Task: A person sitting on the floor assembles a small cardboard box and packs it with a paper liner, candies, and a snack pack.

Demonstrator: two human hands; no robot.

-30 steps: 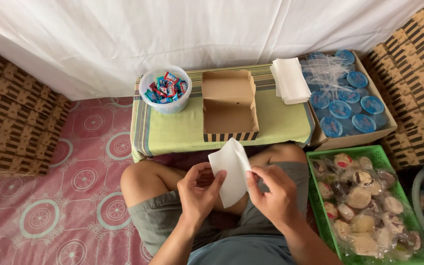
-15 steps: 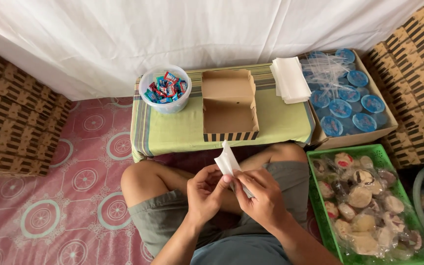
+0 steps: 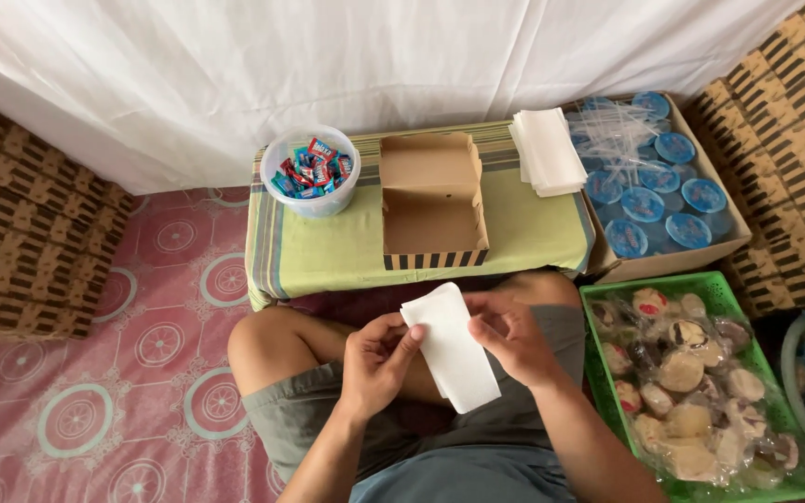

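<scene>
Both hands hold a folded white napkin (image 3: 449,349) over the person's lap: the left hand (image 3: 376,359) pinches its upper left corner between thumb and fingers, and the right hand (image 3: 512,335) grips its upper right edge. Just beyond the knees, a low table (image 3: 328,251) with a green cloth carries a tub of sweets (image 3: 312,170), an open cardboard box (image 3: 432,200) and a stack of napkins (image 3: 548,151). A green basket of wrapped snacks (image 3: 691,382) sits to the right.

One open cardboard box (image 3: 432,200), one candy tub (image 3: 312,171), one napkin stack (image 3: 549,151), one green basket (image 3: 598,368), two hands (image 3: 379,359).
</scene>
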